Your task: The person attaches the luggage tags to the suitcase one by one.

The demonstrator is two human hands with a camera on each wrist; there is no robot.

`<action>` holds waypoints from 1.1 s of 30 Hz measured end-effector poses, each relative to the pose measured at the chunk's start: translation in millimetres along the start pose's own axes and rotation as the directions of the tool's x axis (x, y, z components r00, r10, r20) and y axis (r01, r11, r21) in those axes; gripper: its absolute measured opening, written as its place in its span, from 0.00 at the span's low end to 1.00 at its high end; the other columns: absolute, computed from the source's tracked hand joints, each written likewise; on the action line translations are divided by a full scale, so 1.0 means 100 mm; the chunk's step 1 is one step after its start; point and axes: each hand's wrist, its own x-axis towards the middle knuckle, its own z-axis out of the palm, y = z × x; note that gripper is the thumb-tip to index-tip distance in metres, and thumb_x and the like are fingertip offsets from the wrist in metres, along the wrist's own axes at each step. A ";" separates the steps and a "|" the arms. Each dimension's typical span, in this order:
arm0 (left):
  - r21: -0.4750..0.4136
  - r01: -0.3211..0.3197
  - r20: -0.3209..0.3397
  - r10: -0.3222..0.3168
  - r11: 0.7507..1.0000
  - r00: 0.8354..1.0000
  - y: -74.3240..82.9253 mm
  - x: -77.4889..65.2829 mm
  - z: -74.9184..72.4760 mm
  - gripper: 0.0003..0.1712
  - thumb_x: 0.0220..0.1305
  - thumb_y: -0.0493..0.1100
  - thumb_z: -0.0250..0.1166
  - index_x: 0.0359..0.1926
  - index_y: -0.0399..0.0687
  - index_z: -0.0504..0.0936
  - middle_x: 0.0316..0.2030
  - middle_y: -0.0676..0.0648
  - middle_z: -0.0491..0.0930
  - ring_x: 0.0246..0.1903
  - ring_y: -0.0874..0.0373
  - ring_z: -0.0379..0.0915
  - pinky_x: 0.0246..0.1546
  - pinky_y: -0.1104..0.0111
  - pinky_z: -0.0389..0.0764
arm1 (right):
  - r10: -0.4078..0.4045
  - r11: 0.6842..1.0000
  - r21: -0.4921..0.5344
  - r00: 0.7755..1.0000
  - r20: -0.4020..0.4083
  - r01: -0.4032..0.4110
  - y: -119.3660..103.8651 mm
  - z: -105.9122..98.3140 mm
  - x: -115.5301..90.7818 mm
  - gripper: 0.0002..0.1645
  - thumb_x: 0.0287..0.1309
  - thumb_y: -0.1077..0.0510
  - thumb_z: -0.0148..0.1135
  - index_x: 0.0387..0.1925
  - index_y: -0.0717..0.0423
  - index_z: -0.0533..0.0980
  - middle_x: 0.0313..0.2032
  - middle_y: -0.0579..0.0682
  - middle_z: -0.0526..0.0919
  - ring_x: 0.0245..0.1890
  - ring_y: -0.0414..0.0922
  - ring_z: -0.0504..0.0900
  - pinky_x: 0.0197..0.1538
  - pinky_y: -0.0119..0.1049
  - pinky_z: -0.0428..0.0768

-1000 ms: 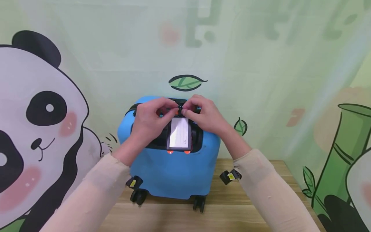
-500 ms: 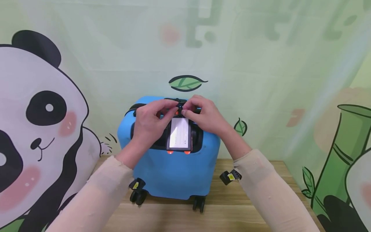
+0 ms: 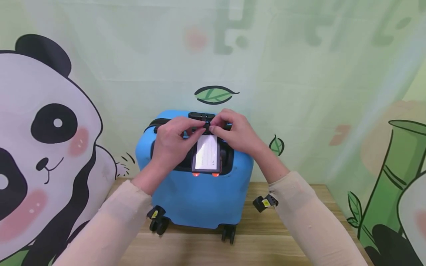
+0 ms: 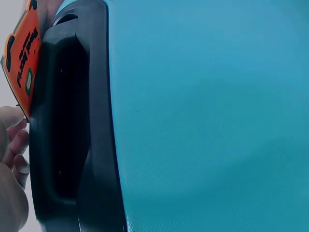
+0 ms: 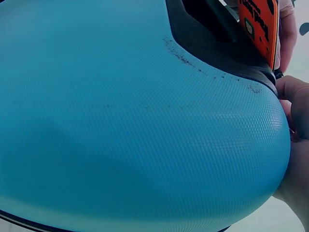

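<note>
A blue hard-shell suitcase (image 3: 199, 199) stands upright on the wooden surface. Against its black top handle (image 4: 96, 121) lies a luggage tag (image 3: 206, 153), its white card side facing the head camera. Both wrist views show the tag's orange back (image 4: 24, 55) with dark lettering. Above the tag, my left hand (image 3: 171, 140) pinches a small black strap (image 3: 207, 125) between thumb and forefinger. Facing it, my right hand (image 3: 234, 129) pinches the same strap from the other side. The fingertips nearly meet and hide most of the strap.
A black lock (image 3: 201, 116) sits at the suitcase's top, just behind the fingers. Black caster wheels (image 3: 228, 233) touch the wooden tabletop (image 3: 206, 251). A printed panda backdrop (image 3: 213, 55) hangs close behind.
My left fingers have shifted slightly lower, and more of the black lock shows behind them. The right hand has stayed at the strap. Suitcase and tag keep their places.
</note>
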 end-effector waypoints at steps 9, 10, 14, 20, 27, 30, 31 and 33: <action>0.045 -0.062 0.041 0.060 0.997 0.997 0.00 -0.01 0.00 0.13 0.63 0.36 0.79 0.48 0.39 0.91 0.42 0.41 0.91 0.32 0.49 0.83 0.34 0.59 0.85 | 0.006 1.000 -0.009 1.000 -0.001 -0.006 0.00 -0.01 -0.01 0.06 0.71 0.61 0.65 0.42 0.60 0.85 0.40 0.53 0.81 0.44 0.50 0.78 0.51 0.43 0.78; 0.044 -0.066 0.045 0.064 0.997 0.997 0.00 -0.01 0.00 0.13 0.63 0.36 0.79 0.48 0.39 0.91 0.42 0.40 0.91 0.32 0.49 0.83 0.34 0.59 0.85 | 0.004 1.000 -0.010 1.000 0.000 -0.004 0.00 -0.01 -0.01 0.06 0.71 0.61 0.65 0.42 0.60 0.85 0.40 0.53 0.81 0.44 0.50 0.78 0.51 0.42 0.78; 0.045 -0.067 0.066 0.064 0.997 0.996 0.00 -0.01 -0.01 0.12 0.63 0.36 0.79 0.48 0.39 0.91 0.42 0.41 0.91 0.33 0.50 0.83 0.35 0.59 0.85 | 0.004 1.000 -0.009 1.000 -0.001 -0.004 0.02 -0.01 -0.01 0.06 0.71 0.62 0.65 0.42 0.60 0.85 0.39 0.53 0.81 0.44 0.49 0.78 0.51 0.42 0.78; 0.054 -0.059 0.089 0.054 0.997 0.995 0.01 -0.02 -0.01 0.13 0.64 0.36 0.79 0.49 0.39 0.90 0.43 0.41 0.91 0.33 0.50 0.83 0.35 0.59 0.85 | 0.003 1.000 -0.008 1.000 0.000 -0.003 0.02 -0.02 -0.01 0.06 0.72 0.61 0.65 0.42 0.60 0.86 0.39 0.53 0.81 0.44 0.50 0.78 0.50 0.43 0.78; 0.081 -0.037 0.109 0.028 0.996 0.994 0.04 0.00 0.00 0.12 0.65 0.36 0.77 0.49 0.40 0.91 0.43 0.41 0.91 0.34 0.49 0.84 0.36 0.59 0.86 | 0.012 1.000 -0.008 1.000 -0.001 -0.012 0.01 -0.03 -0.02 0.06 0.72 0.61 0.65 0.43 0.60 0.85 0.40 0.53 0.81 0.44 0.50 0.78 0.51 0.43 0.78; 0.086 -0.028 0.129 0.017 0.996 0.991 0.05 0.02 0.00 0.12 0.66 0.37 0.77 0.49 0.40 0.90 0.44 0.41 0.91 0.37 0.48 0.86 0.38 0.59 0.87 | 0.008 1.000 -0.012 1.000 -0.001 -0.008 0.02 -0.04 -0.02 0.06 0.72 0.61 0.65 0.43 0.60 0.85 0.40 0.53 0.81 0.44 0.50 0.78 0.51 0.43 0.78; 0.087 -0.028 0.135 0.017 0.996 0.991 0.05 0.02 0.00 0.12 0.67 0.37 0.77 0.49 0.40 0.90 0.44 0.41 0.91 0.38 0.48 0.86 0.39 0.58 0.87 | 0.005 1.000 -0.014 1.000 -0.002 -0.005 0.02 -0.04 -0.02 0.06 0.72 0.61 0.65 0.42 0.60 0.85 0.40 0.53 0.81 0.44 0.50 0.78 0.51 0.44 0.78; 0.087 -0.031 0.142 0.019 0.996 0.990 0.05 0.02 0.00 0.12 0.67 0.37 0.76 0.49 0.39 0.90 0.44 0.41 0.91 0.39 0.48 0.87 0.41 0.58 0.88 | -0.002 1.000 -0.015 1.000 -0.005 0.002 0.02 -0.04 -0.02 0.05 0.71 0.62 0.66 0.42 0.60 0.85 0.40 0.53 0.81 0.44 0.50 0.78 0.51 0.44 0.78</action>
